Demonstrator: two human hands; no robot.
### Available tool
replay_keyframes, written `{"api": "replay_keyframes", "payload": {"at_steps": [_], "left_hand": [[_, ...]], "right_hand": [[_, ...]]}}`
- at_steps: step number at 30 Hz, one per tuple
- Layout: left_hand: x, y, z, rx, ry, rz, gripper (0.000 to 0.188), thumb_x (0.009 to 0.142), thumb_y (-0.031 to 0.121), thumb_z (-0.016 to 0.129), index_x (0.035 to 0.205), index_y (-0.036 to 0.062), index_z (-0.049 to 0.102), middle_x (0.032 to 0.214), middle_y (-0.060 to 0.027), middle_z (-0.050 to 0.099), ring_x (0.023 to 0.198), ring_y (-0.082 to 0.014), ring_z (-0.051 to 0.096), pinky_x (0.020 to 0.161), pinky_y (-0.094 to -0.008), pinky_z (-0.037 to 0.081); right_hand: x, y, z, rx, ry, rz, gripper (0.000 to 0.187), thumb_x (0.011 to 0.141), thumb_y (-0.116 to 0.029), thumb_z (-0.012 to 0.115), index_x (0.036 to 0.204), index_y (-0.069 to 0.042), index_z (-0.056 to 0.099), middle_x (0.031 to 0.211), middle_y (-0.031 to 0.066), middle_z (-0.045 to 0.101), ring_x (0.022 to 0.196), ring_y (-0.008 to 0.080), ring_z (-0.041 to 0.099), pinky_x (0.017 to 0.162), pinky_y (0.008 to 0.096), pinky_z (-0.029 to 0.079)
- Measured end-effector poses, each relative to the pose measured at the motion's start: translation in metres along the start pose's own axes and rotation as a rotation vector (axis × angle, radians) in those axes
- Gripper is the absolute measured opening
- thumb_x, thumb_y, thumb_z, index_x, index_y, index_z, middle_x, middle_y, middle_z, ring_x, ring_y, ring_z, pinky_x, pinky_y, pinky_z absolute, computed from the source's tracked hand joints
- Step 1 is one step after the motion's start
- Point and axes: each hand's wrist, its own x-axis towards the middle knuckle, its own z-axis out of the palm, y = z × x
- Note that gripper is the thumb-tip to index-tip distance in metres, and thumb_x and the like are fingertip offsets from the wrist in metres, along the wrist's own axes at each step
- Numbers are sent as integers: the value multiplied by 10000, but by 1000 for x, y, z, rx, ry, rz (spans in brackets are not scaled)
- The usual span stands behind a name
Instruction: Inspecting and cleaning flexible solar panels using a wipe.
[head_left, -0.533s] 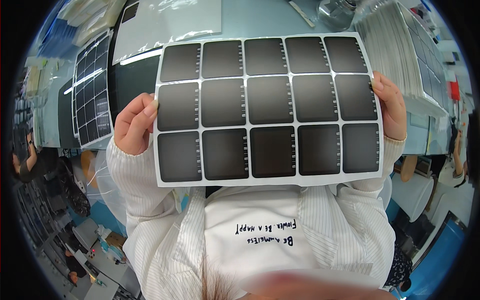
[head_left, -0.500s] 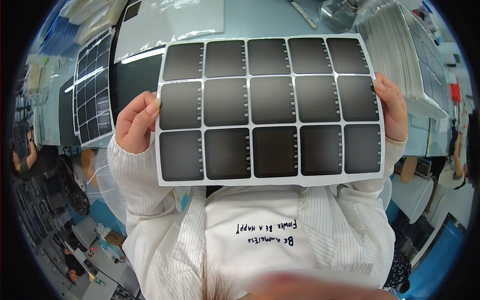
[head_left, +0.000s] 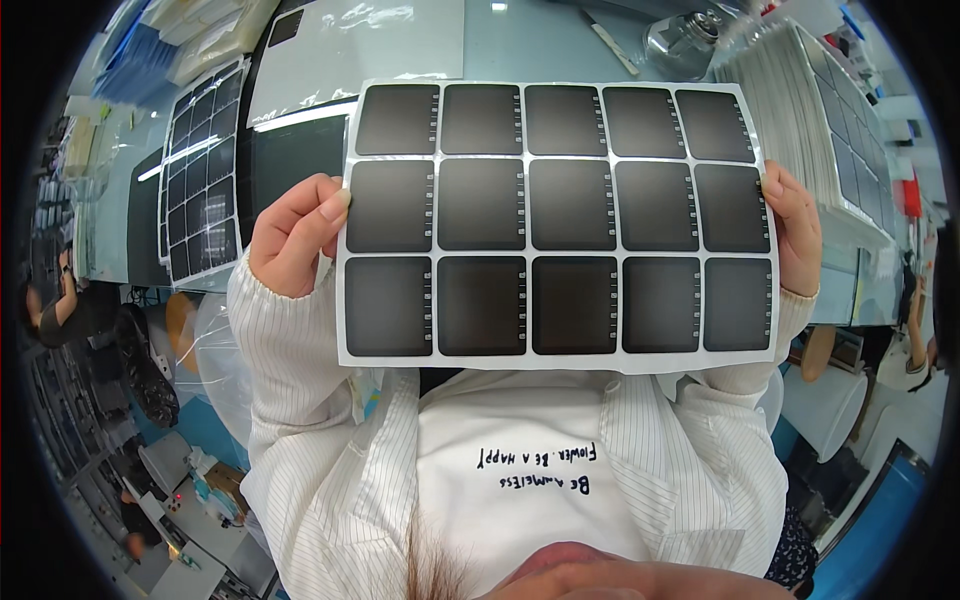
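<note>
A white-edged sheet of dark rectangular stickers (head_left: 570, 205), laid out in three rows, is held up in front of my chest. At its left edge my left hand (head_left: 298, 235) pinches it, thumb on the face toward me. My right hand (head_left: 794, 225) grips the right edge, with most of its fingers behind the sheet. The panels are dark grey to black, each with a strip of small marks along its right side. Part of the table behind the sheet is hidden.
On the left lie similar sheets (head_left: 205, 175) beside a black mat (head_left: 292, 160). A white glossy sheet (head_left: 370, 45) lies at the back. Further right are a slim knife-like tool (head_left: 610, 43), a glass bottle (head_left: 682, 45) and a tall stack of sheets (head_left: 800, 130). Other people are at the sides.
Both hands and the sheet have shifted slightly to the right in the picture. The grip at each edge stays the same.
</note>
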Motion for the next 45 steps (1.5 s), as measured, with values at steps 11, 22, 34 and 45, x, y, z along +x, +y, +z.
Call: {"api": "replay_keyframes", "payload": {"at_steps": [11,22,34,45], "left_hand": [[-3,-5,5,5,18,-30,203,893,160,461,734,43,509,646,32,470,561,-37,360,548,-186,305],[0,-18,14,348,130,138,198,849,76,509,670,9,457,610,13,398,573,-64,341,530,-217,278],[1,-30,10,406,197,207,187,850,61,516,687,-9,457,624,-15,419,569,-84,355,536,-218,290],[1,-29,15,412,196,225,199,852,71,512,680,-8,450,623,-16,421,556,-85,358,526,-223,293]], "right_hand": [[2,8,-9,0,0,21,157,846,-139,488,708,-68,464,638,-12,523,542,23,442,507,161,322],[-1,32,-1,-418,21,60,159,853,-149,576,738,-39,573,562,-32,500,424,17,384,374,170,262],[30,29,-7,-1399,349,-628,153,783,-103,632,881,7,590,752,95,584,484,171,530,476,270,416],[75,22,-17,-1555,468,-817,106,783,-61,573,873,-9,597,796,121,625,711,271,613,615,347,476]]}}
